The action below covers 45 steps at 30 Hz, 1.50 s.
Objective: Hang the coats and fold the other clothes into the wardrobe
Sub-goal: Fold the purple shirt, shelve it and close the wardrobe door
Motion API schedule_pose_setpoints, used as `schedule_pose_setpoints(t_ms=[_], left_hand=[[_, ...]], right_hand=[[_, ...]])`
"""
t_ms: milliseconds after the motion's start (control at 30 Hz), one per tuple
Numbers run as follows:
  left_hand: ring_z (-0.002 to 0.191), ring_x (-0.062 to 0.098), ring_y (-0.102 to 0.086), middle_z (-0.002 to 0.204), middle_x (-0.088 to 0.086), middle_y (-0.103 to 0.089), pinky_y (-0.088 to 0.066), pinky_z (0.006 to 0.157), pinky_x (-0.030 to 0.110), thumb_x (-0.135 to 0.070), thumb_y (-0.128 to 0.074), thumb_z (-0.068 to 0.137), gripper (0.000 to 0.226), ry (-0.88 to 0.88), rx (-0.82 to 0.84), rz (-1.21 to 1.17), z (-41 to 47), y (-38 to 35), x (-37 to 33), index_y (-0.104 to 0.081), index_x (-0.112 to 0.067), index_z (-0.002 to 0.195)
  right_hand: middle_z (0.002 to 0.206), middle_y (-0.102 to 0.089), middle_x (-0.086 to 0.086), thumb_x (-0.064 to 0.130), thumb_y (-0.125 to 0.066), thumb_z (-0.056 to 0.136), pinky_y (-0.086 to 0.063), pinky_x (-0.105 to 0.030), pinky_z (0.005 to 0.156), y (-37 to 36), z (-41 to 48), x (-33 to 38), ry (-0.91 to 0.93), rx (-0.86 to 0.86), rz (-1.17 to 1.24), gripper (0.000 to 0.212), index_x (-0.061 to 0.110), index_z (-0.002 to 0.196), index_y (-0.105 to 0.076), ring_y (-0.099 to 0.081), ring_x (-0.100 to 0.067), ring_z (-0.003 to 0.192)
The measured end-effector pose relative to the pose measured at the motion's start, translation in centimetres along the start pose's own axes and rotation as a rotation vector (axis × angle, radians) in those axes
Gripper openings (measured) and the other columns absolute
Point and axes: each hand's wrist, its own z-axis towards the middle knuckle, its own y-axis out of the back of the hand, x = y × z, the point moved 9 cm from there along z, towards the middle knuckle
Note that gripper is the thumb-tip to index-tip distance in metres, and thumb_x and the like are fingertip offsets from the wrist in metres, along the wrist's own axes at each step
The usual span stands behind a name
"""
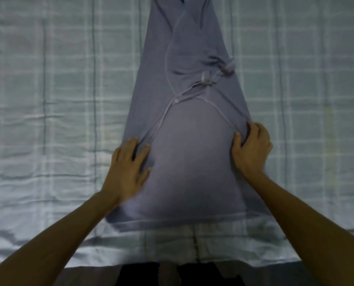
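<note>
Covering the bed beneath and around both hands, a pale checked sheet (48, 100) lies lightly wrinkled. A grey-purple garment (190, 162) lies flat on the sheet. Its hem is nearer the person than both wrists, and its body runs between the two hands, past the fingertips and out of the top edge of the view. The left hand (128, 164) rests on the garment's left edge, fingers straight and spread, grasping nothing. The right hand (252, 145) is at the right edge, fingers curled, with a fold of the garment pinched between them and the thumb. A pale trim (161, 120) curves from just beyond the left fingertips across to the right thumb. A small knotted tie (206, 79) sits beyond the right fingers, apart from them.
</note>
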Motion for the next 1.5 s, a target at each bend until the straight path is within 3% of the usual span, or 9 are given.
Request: schedule_pose_setpoints(t_ms=[167, 333, 467, 633, 867, 1000, 1167, 1367, 1500], left_hand=[[0.14, 0.035, -0.021, 0.153, 0.02, -0.022, -0.009, 0.111, 0.056, -0.055, -0.024, 0.093, 0.065, 0.046, 0.024, -0.011, 0.4, -3.0, -3.0, -0.029, -0.018, 0.146], [0.136, 0.039, -0.028, 0.147, 0.025, -0.031, -0.019, 0.106, 0.061, -0.04, -0.041, 0.086, 0.059, 0.099, -0.045, -0.006, -0.8, -2.7, -2.7, -0.041, -0.011, 0.137], [0.132, 0.038, -0.033, 0.142, 0.023, -0.036, -0.028, 0.102, 0.062, -0.034, -0.048, 0.081, 0.061, 0.137, -0.045, 0.01, -5.4, -2.2, -0.9, -0.041, -0.008, 0.136], [0.108, 0.039, -0.045, 0.128, 0.021, -0.042, -0.04, 0.086, 0.051, -0.02, -0.065, 0.078, 0.078, 0.239, -0.181, -0.098, -10.5, 0.8, 1.8, -0.025, -0.013, 0.144], [0.095, 0.038, -0.059, 0.102, 0.02, -0.062, -0.038, 0.072, 0.032, -0.02, -0.056, 0.089, 0.033, 0.636, -0.156, -0.531, -12.6, -0.7, 5.7, -0.049, -0.006, 0.118], [0.073, 0.024, -0.06, 0.079, 0.007, -0.062, -0.041, 0.064, 0.027, -0.011, -0.051, 0.091, 0.019, 0.401, -0.402, -0.671, -9.2, 5.0, -1.5, -0.061, -0.016, 0.107], [0.093, 0.033, -0.061, 0.108, 0.014, -0.066, -0.048, 0.078, 0.036, -0.029, -0.039, 0.092, 0.048, -0.169, 0.126, -0.357, -7.6, -1.5, -16.5, -0.042, -0.019, 0.138], [0.064, 0.021, -0.064, 0.081, 0.001, -0.07, -0.045, 0.051, 0.023, -0.032, -0.045, 0.083, 0.042, -0.383, -0.053, -0.221, -11.3, -1.7, -14.6, -0.061, -0.016, 0.118], [0.09, 0.027, -0.057, 0.105, 0.01, -0.059, -0.045, 0.077, 0.034, -0.041, -0.051, 0.085, 0.052, -0.375, -0.102, -0.053, -10.9, -2.1, -10.0, -0.05, -0.012, 0.127]], right_hand=[[0.115, -0.06, -0.014, 0.029, -0.056, 0.08, -0.047, -0.044, 0.087, 1.7, -5.0, -5.3, -0.136, 0.071, 0.015, 0.056, 0.013, 0.132, -0.046, -0.055, -0.032, 0.102], [0.075, -0.061, -0.012, 0.024, -0.047, 0.085, -0.037, -0.03, 0.06, 4.4, -9.5, -5.8, -0.165, -0.003, 0.065, 0.024, 0.009, 0.101, -0.057, -0.061, -0.033, 0.072], [0.076, -0.064, -0.003, 0.027, -0.05, 0.088, -0.039, -0.027, 0.059, 5.9, -13.9, 3.7, 0.143, 0.003, 0.108, 0.024, 0.02, 0.105, -0.065, -0.058, -0.023, 0.066], [0.095, -0.069, -0.002, 0.054, -0.045, 0.091, -0.044, -0.029, 0.071, -2.4, -20.9, 9.9, 0.274, 0.663, -0.158, 0.04, 0.021, 0.094, -0.066, -0.063, -0.023, 0.09], [0.104, -0.062, -0.013, 0.026, -0.049, 0.092, -0.05, -0.034, 0.071, -2.5, -20.3, 9.3, 0.387, 0.43, -0.067, 0.029, 0.009, 0.104, -0.069, -0.06, -0.032, 0.089], [0.099, -0.068, -0.009, 0.015, -0.05, 0.094, -0.045, -0.027, 0.074, -1.0, -18.8, 6.6, 0.135, 0.313, 0.155, 0.021, 0.009, 0.101, -0.069, -0.063, -0.025, 0.088], [0.097, -0.07, -0.007, 0.019, -0.047, 0.097, -0.045, -0.028, 0.073, 2.3, -16.8, -0.2, -0.066, 0.177, 0.187, 0.022, 0.015, 0.106, -0.067, -0.064, -0.022, 0.084], [0.107, -0.067, -0.008, 0.016, -0.047, 0.097, -0.043, -0.025, 0.077, 2.9, -16.2, -1.3, 0.081, 0.187, 0.094, 0.023, 0.011, 0.112, -0.064, -0.062, -0.023, 0.091], [0.11, -0.06, -0.013, 0.025, -0.053, 0.084, -0.049, -0.034, 0.076, 1.2, -18.6, 4.4, 0.524, 0.233, 0.054, 0.034, 0.012, 0.115, -0.06, -0.058, -0.03, 0.09]])
